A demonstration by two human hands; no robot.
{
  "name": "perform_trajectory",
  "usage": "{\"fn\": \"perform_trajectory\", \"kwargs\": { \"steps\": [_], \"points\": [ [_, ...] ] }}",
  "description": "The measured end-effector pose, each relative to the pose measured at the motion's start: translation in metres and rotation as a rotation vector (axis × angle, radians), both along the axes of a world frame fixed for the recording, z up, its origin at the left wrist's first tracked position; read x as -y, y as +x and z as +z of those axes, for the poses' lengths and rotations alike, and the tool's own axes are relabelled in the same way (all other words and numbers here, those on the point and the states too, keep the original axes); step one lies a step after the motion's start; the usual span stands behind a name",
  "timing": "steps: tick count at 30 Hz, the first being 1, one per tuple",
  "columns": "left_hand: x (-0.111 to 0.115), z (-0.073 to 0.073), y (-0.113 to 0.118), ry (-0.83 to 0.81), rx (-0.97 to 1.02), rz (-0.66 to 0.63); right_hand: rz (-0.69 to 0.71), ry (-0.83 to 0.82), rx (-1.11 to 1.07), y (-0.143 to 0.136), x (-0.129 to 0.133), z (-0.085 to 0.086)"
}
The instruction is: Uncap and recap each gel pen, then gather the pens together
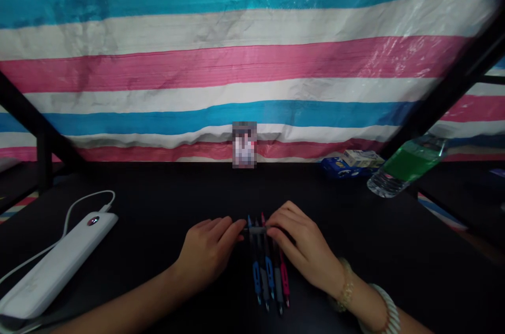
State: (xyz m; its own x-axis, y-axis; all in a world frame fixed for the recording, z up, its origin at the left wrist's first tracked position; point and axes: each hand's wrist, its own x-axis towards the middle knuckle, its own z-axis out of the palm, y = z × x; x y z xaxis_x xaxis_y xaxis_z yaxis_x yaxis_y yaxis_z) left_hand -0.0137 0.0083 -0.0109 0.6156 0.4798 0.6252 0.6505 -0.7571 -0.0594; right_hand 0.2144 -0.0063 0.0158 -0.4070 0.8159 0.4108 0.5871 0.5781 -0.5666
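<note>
Several pens lie side by side on the dark table, among them a blue pen (256, 276), a grey pen (278, 281) and a pink pen (284, 281). Across their upper part runs another pen with a grey grip (258, 230), held level. My left hand (211, 247) pinches its left end between thumb and fingers. On the other side, my right hand (302, 244) closes on its right end, with the fingertips partly covering it. Whether the crosswise pen touches the ones beneath, I cannot tell.
A white power strip (59, 265) with a cable lies at the left. At the back right are a blue packet (337, 167), a small pale box (363, 158) and a green-labelled bottle (410, 163). A blurred card (244, 145) stands against the striped sheet (236, 71).
</note>
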Motion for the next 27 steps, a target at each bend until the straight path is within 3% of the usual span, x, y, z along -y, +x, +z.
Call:
{"fn": "perform_trajectory", "kwargs": {
  "steps": [15, 27],
  "points": [
    [0.0049, 0.0049, -0.0004, -0.138, 0.035, 0.006, -0.009, -0.164, -0.058, -0.0003, -0.0009, 0.0020],
    [0.0023, 0.0061, 0.0008, -0.101, 0.039, 0.020, 0.000, -0.182, -0.039, 0.0008, -0.0040, 0.0010]
  ]
}}
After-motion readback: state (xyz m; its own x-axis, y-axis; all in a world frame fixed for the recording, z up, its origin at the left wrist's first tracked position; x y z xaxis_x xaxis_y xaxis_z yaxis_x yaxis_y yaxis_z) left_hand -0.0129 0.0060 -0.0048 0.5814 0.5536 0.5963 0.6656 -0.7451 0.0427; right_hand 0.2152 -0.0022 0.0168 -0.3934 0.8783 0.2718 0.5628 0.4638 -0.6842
